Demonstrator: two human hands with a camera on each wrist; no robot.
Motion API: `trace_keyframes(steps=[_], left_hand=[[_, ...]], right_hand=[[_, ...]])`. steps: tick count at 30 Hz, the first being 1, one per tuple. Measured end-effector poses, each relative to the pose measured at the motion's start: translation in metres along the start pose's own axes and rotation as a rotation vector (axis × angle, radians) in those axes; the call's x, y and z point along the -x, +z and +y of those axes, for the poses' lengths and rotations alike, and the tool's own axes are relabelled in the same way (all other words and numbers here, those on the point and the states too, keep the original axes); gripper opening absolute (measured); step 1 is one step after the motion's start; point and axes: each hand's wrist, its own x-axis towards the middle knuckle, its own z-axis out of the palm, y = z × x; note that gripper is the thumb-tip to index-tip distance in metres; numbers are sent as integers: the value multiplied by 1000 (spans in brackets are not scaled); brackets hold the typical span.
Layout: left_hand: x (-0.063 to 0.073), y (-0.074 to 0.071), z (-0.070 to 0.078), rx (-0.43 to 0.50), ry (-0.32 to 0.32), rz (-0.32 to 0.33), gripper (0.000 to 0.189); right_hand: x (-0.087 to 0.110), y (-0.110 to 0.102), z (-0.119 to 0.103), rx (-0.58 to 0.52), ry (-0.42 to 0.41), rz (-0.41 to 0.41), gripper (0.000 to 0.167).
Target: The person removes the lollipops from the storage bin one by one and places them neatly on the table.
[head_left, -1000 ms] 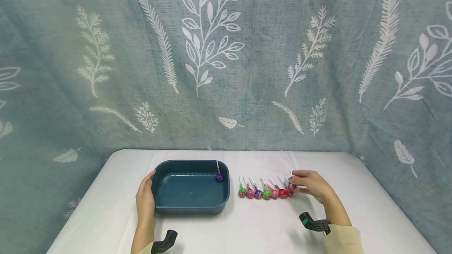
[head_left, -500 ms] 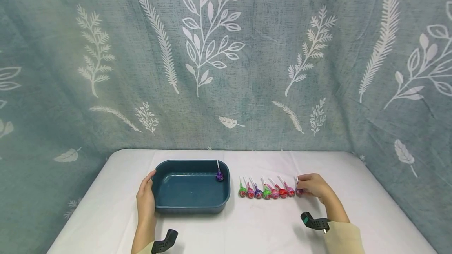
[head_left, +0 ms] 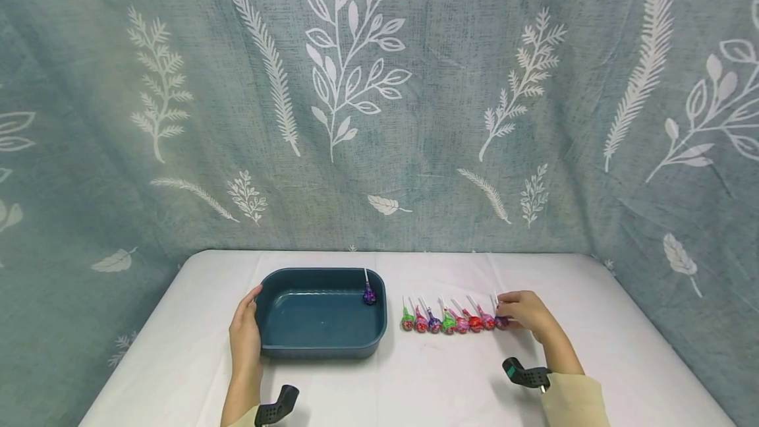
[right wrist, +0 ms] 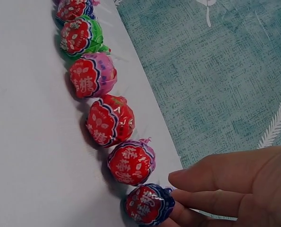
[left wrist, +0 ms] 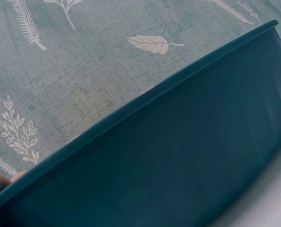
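A dark teal plastic bin (head_left: 323, 352) stands on the left half of the table. My left hand (head_left: 244, 331) holds its left side, thumb over the rim; only fingertips show in the left wrist view. Inside, a purple lollipop (head_left: 369, 295) leans at the back right corner. To the right of the bin, several wrapped lollipops lie in a row, sticks pointing away, from a green one (head_left: 407, 321) to a pink one (head_left: 487, 320). At the row's right end my right hand (head_left: 528, 312) pinches a dark purple-blue lollipop (right wrist: 149, 204), its ball beside the pink one.
A white cloth (head_left: 439, 381) covers the table. Behind it hangs a grey-green curtain (head_left: 415, 216) with white leaf prints. Each wrist carries a black camera mount (head_left: 524, 374).
My right hand has lowered the purple lollipop from above the row's right end to the table, then shifted it slightly left toward the pink one. The left hand and bin stay put.
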Motion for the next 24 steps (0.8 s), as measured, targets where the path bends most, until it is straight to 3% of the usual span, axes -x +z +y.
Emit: trace_keyframes(steps=[15, 24], left_hand=[[0, 0, 1, 7, -3, -2, 44], [1, 0, 2, -2, -13, 0, 45]], right_hand=[[-2, 5, 1, 29, -15, 75, 29], [-1, 5, 0, 84, -2, 86, 31]])
